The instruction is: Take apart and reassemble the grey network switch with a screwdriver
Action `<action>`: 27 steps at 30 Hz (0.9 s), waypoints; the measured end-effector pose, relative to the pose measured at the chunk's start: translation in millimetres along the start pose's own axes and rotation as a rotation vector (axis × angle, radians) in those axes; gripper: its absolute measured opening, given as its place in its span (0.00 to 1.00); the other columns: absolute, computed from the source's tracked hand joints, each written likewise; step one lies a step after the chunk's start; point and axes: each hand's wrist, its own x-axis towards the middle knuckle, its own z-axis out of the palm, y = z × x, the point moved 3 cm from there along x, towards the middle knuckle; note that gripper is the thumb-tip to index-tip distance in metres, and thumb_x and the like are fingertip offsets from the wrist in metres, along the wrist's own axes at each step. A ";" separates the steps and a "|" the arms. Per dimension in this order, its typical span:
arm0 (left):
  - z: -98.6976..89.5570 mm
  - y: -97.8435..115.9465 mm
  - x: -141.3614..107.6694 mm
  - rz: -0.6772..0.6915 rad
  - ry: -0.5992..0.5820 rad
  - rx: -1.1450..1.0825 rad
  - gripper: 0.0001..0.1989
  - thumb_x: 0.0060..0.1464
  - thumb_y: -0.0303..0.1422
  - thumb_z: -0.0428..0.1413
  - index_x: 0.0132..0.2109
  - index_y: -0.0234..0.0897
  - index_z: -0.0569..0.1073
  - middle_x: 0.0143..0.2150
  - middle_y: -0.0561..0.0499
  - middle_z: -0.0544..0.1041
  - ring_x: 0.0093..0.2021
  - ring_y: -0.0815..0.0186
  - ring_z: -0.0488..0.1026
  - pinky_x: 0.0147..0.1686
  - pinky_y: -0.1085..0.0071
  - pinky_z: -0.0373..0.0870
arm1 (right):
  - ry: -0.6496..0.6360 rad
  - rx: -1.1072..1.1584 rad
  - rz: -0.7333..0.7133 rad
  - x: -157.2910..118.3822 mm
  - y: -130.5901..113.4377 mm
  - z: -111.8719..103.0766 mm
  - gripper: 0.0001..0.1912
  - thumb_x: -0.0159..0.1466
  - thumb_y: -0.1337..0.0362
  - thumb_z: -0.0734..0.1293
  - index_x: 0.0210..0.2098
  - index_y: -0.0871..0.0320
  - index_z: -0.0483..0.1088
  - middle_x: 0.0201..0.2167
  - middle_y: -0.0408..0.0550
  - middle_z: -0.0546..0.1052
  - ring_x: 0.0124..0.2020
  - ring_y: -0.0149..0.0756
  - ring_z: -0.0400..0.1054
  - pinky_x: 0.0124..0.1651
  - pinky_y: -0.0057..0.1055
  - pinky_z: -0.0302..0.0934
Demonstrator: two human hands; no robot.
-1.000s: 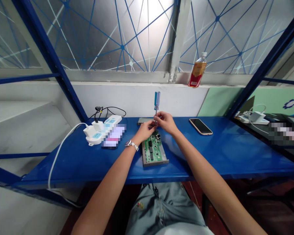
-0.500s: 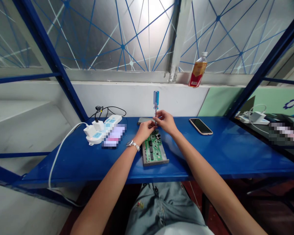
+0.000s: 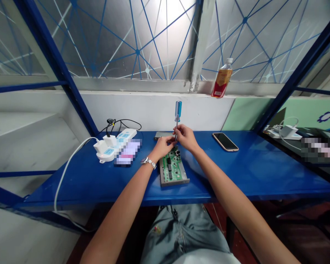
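A screwdriver [image 3: 178, 111] with a blue and clear handle stands nearly upright over the far end of a green circuit board [image 3: 173, 167], which lies in a metal tray [image 3: 178, 183]. The fingers of my right hand [image 3: 186, 137] are closed around its shaft. My left hand [image 3: 164, 146], with a watch at the wrist, has its fingers pinched together near the screwdriver's lower end; what they hold is too small to make out. The screwdriver's tip is hidden by my fingers. Behind my left hand lies a flat metal piece [image 3: 161, 134].
On the blue table [image 3: 236, 176], a white power strip [image 3: 129, 134] with plugs and a blurred flat object [image 3: 128, 152] are at the left. To the right lies a phone [image 3: 225, 142]. A bottle [image 3: 222, 79] stands on the ledge behind, and chargers [image 3: 288, 131] sit at the far right.
The screwdriver's handle has shifted slightly to the right and leans a little more that way. Both hands remain in nearly the same place.
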 end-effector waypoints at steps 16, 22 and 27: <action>-25.9 15.5 -3.7 -0.077 0.092 0.109 0.11 0.59 0.37 0.60 0.41 0.34 0.81 0.38 0.45 0.85 0.38 0.62 0.80 0.40 0.69 0.75 | 0.214 0.240 -0.051 3.0 -1.6 -17.0 0.11 0.73 0.52 0.56 0.39 0.51 0.59 0.26 0.39 0.78 0.17 0.30 0.67 0.25 0.27 0.63; -34.3 15.8 -9.4 -0.101 0.070 0.091 0.10 0.56 0.36 0.62 0.41 0.34 0.81 0.39 0.45 0.85 0.37 0.63 0.80 0.42 0.68 0.76 | 0.366 0.478 0.040 7.4 12.6 -19.6 0.12 0.72 0.51 0.58 0.39 0.51 0.57 0.25 0.38 0.78 0.17 0.29 0.69 0.24 0.26 0.66; -35.0 16.3 -11.3 -0.113 0.097 0.072 0.10 0.57 0.36 0.62 0.40 0.34 0.82 0.38 0.45 0.84 0.36 0.63 0.79 0.42 0.67 0.75 | 0.367 0.553 0.089 8.4 17.8 -14.9 0.11 0.72 0.52 0.59 0.39 0.52 0.57 0.24 0.37 0.78 0.16 0.29 0.69 0.24 0.26 0.67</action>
